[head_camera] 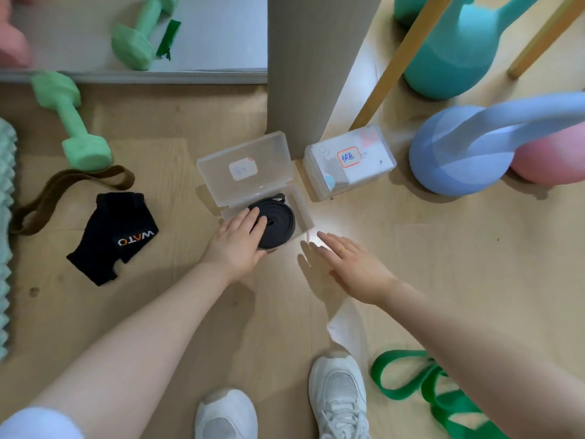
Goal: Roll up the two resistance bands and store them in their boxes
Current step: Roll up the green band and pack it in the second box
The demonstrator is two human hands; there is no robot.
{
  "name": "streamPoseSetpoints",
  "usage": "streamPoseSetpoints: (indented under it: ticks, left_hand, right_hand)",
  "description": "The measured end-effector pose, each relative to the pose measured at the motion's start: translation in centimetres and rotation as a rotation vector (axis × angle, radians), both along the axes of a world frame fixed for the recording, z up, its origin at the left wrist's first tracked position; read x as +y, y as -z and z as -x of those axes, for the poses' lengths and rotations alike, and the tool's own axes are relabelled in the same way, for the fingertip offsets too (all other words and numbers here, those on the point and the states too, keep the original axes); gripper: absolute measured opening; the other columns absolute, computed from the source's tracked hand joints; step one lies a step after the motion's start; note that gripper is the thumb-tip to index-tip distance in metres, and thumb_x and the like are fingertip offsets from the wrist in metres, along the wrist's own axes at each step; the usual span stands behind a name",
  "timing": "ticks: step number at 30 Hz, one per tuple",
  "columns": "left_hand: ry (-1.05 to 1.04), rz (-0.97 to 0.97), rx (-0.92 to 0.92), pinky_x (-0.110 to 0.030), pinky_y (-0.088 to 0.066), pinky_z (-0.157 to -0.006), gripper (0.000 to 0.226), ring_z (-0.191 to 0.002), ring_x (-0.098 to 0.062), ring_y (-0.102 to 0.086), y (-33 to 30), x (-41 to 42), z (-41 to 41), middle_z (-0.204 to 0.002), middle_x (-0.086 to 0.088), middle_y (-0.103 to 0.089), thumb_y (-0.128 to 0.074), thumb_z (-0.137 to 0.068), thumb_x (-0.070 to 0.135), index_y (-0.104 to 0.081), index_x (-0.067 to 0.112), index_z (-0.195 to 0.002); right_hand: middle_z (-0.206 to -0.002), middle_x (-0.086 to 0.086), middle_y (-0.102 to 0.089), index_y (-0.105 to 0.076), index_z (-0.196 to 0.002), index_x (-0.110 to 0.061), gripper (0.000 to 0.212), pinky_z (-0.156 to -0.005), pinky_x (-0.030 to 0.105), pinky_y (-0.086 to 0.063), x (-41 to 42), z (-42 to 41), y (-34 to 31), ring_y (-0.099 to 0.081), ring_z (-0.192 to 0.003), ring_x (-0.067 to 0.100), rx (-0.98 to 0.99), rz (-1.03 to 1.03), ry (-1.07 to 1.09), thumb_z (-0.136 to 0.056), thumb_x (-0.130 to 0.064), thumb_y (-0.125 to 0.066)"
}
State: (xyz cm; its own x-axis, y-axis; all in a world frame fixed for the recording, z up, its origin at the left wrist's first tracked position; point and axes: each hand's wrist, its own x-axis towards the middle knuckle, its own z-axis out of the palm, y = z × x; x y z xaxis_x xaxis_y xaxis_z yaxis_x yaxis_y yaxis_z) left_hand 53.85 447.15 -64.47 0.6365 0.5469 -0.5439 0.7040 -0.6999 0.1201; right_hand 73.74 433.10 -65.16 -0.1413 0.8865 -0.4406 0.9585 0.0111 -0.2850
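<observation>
- The coiled black rubber resistance band (278, 223) is pressed into the open clear plastic box (250, 172) by the flat-fingered left hand (235, 240); springy, likely to uncoil.
- The right hand (351, 264) is held relaxed, grasping nothing.
- The loose green band (421, 384), soft and light, is best taken at one end.

- Setting: a home workout corner or small gym room, seen at floor level.
- Floor (443, 264): light wood-look boards.
- Weights: green dumbbell (71, 122), teal kettlebell (456, 55), blue kettlebell (459, 153), pink kettlebell (550, 156).
- Accessories: green resistance band (408, 381), brown loop band (63, 191), black glove (117, 236), mint foam roller (4, 232).
- Storage: clear labelled boxes (348, 160).
- Mirror (205, 33): reflects a dumbbell.
</observation>
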Motion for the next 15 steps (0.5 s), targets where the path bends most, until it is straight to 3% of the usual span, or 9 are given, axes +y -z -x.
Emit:
streamPoseSetpoints:
  ticks: [2, 4, 7, 10, 15]
  left_hand:
    - [-0.026, 0.05, -0.016, -0.035, -0.009, -0.116, 0.061, -0.145, -0.021, -0.002, -3.7, -0.5, -0.7, -0.158, -0.005, -0.002, -0.037, -0.098, 0.034, -0.011, 0.014, -0.149]
    - [-0.027, 0.099, -0.034, -0.037, -0.011, -0.115, 0.058, -0.145, -0.021, -0.004, -7.9, -1.6, -1.4, -0.158, -0.005, -0.006, -0.038, -0.098, 0.029, -0.013, 0.014, -0.149]
    - [0.018, 0.174, -0.065, -0.037, -0.013, -0.115, 0.057, -0.144, -0.024, -0.01, -14.3, -4.1, -2.4, -0.157, -0.007, -0.013, -0.042, -0.096, 0.024, -0.019, 0.012, -0.147]
    - [0.09, 0.215, -0.116, -0.037, -0.019, -0.113, 0.052, -0.141, -0.026, -0.019, -19.4, -7.2, -3.8, -0.153, -0.009, -0.023, -0.045, -0.095, 0.023, -0.03, 0.009, -0.143]
    - [0.188, 0.29, -0.086, -0.033, -0.02, -0.111, 0.049, -0.139, -0.022, -0.022, -22.8, -13.8, -6.4, -0.151, -0.005, -0.026, -0.042, -0.096, 0.024, -0.031, 0.012, -0.141]
  right_hand:
    - [-0.157, 0.009, -0.009, -0.028, -0.144, -0.012, 0.051, -0.114, 0.031, -0.017, -2.5, -0.8, -4.1, -0.017, -0.143, 0.025, 0.013, 0.127, 0.123, -0.095, -0.015, -0.043]
    - [-0.158, 0.006, -0.007, -0.029, -0.143, -0.013, 0.048, -0.109, 0.03, -0.025, -4.8, -1.1, -8.6, -0.021, -0.141, 0.023, 0.016, 0.197, 0.228, -0.096, -0.017, -0.041]
    - [-0.157, 0.005, -0.014, -0.036, -0.138, -0.013, 0.042, -0.102, 0.034, -0.035, -8.1, -1.0, -14.7, -0.029, -0.137, 0.026, 0.041, 0.271, 0.432, -0.097, -0.019, -0.041]
    - [-0.151, 0.008, -0.027, -0.043, -0.133, -0.011, 0.039, -0.104, 0.035, -0.034, -12.0, -0.4, -19.1, -0.033, -0.133, 0.029, 0.092, 0.288, 0.649, -0.095, -0.018, -0.043]
    - [-0.14, 0.009, -0.039, -0.05, -0.125, -0.008, 0.033, -0.099, 0.034, -0.037, -20.0, 0.4, -21.6, -0.039, -0.125, 0.028, 0.146, 0.37, 0.916, -0.094, -0.019, -0.044]
